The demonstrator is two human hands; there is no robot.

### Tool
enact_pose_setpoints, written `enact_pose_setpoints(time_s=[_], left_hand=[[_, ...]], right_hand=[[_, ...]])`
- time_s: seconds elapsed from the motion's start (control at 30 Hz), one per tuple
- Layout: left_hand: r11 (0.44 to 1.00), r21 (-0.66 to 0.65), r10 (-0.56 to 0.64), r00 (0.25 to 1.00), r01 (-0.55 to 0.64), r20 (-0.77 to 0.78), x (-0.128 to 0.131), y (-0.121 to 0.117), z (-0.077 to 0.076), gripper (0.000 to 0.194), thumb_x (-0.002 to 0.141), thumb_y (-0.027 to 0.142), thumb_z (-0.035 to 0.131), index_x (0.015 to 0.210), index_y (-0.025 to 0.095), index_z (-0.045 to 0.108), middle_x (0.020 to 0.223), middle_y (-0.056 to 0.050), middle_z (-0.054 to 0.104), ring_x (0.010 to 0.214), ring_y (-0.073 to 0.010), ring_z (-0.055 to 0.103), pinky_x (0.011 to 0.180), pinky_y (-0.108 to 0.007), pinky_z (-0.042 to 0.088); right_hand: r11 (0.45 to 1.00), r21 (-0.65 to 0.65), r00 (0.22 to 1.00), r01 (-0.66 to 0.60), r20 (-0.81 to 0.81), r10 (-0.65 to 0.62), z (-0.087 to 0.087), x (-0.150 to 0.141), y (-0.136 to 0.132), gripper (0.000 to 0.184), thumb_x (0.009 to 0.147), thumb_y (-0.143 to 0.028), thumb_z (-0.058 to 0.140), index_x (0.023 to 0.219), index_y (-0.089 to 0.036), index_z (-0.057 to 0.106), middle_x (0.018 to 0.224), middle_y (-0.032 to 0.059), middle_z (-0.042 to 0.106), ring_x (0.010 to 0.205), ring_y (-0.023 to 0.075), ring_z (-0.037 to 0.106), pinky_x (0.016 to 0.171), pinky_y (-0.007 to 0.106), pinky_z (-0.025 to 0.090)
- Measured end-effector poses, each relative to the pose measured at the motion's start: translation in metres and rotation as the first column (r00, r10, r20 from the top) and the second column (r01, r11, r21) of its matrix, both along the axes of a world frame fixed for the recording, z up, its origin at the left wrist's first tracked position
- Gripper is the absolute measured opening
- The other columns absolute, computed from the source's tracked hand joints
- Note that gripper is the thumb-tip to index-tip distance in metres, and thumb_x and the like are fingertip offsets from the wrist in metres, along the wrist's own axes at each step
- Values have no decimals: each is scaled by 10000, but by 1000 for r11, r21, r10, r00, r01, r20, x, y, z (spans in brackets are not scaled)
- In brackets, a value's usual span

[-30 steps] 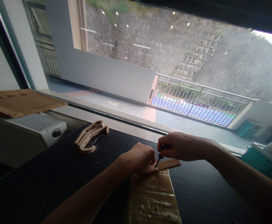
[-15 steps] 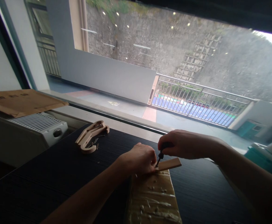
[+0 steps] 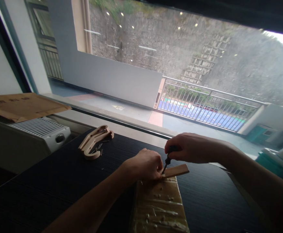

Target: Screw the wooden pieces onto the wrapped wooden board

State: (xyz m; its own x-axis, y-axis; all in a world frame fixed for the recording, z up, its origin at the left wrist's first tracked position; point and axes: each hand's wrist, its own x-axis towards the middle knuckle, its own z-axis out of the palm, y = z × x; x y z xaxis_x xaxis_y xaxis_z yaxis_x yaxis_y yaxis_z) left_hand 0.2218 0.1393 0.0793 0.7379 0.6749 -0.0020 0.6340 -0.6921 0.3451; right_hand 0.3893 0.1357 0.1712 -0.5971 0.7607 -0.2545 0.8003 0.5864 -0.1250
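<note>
My right hand (image 3: 184, 147) is closed around the dark handle of a screwdriver (image 3: 167, 160), which points down and slightly left. Its tip meets a light wooden piece (image 3: 176, 171) near that piece's left part. My left hand (image 3: 149, 164) grips the same piece from the left, fingers curled beside the screwdriver tip and hiding that end. Under the wood lies a block wrapped in shiny clear film or tape (image 3: 162, 200), its top marked with several small holes or bumps.
Curved wooden hooks (image 3: 93, 142) lie on the dark table (image 3: 66, 181) at the back left, with several screws (image 3: 98, 149) beside them. Further left, a brown envelope (image 3: 22, 104) rests on a white slotted unit (image 3: 43, 127). A window sill (image 3: 141, 133) borders the table's far side.
My right hand has turned and shifted very slightly on the screwdriver handle. The left hand and the wooden piece stay almost in place.
</note>
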Motion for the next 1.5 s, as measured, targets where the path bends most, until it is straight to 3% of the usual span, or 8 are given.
enact_pose_setpoints(time_s=[0.13, 0.4, 0.5, 0.6, 0.7, 1.07, 1.27, 1.5], left_hand=[[1000, 16, 8, 1000, -7, -10, 1, 0, 0, 167, 729, 229, 573, 570, 194, 607, 530, 30, 509, 558, -114, 494, 535, -238, 288], [1000, 15, 10, 1000, -10, -7, 0, -1, 2, 156, 728, 228, 587, 580, 189, 619, 524, 25, 496, 555, -115, 496, 546, -230, 304], [1000, 12, 3, 1000, -3, -5, 0, -1, 2, 154, 728, 238, 585, 585, 192, 617, 529, 27, 499, 557, -114, 493, 539, -229, 296], [1000, 14, 6, 1000, -6, -8, 0, -1, 2, 162, 725, 226, 584, 569, 187, 605, 505, 33, 464, 546, -108, 490, 510, -238, 264], [1000, 22, 6, 1000, -6, -6, 1, 0, 1, 164, 721, 222, 594, 562, 183, 592, 497, 37, 433, 546, -105, 488, 504, -237, 261], [1000, -3, 10, 1000, -10, -10, 0, 0, 1, 169, 718, 240, 579, 557, 190, 577, 534, 22, 494, 548, -114, 455, 528, -238, 279], [1000, 4, 14, 1000, -14, -25, 1, 0, 1, 161, 723, 239, 568, 570, 195, 585, 537, 25, 499, 549, -116, 455, 518, -241, 266], [1000, -3, 27, 999, -27, -32, 2, 0, 2, 136, 722, 239, 579, 605, 194, 633, 570, 13, 553, 572, -123, 497, 525, -240, 285]], right_hand=[[999, -37, 1000, -8, -22, 7, -2, 1, -2, 193, 853, -272, 501, 908, -252, 685, 797, 9, 677, 640, 131, 540, 561, 266, 372], [998, 48, 999, 30, -38, -29, -7, 0, -8, 280, 905, -376, 431, 832, -256, 674, 745, 49, 655, 634, 156, 527, 581, 301, 370], [999, -12, 999, 35, 4, -35, -4, 2, -6, 234, 870, -383, 488, 926, -260, 679, 778, 26, 665, 637, 146, 542, 563, 279, 373], [997, -74, 999, 14, 35, -11, 0, 3, -4, 219, 825, -313, 535, 994, -275, 670, 806, -9, 669, 626, 122, 540, 536, 244, 361], [999, -43, 999, -22, 35, 23, 0, 1, -6, 206, 824, -243, 504, 936, -243, 678, 785, -8, 662, 636, 113, 530, 547, 237, 355], [997, 46, 997, 66, 34, -68, -9, 2, -7, 238, 860, -410, 492, 903, -237, 650, 783, 41, 654, 656, 162, 537, 553, 283, 358], [999, 20, 999, -25, 38, 24, 1, 3, -6, 189, 809, -233, 511, 909, -261, 668, 773, 0, 655, 629, 126, 519, 544, 258, 348], [999, 8, 999, 43, 11, -43, -7, 4, -6, 195, 861, -325, 494, 920, -242, 661, 794, 49, 654, 664, 170, 548, 555, 294, 377]])
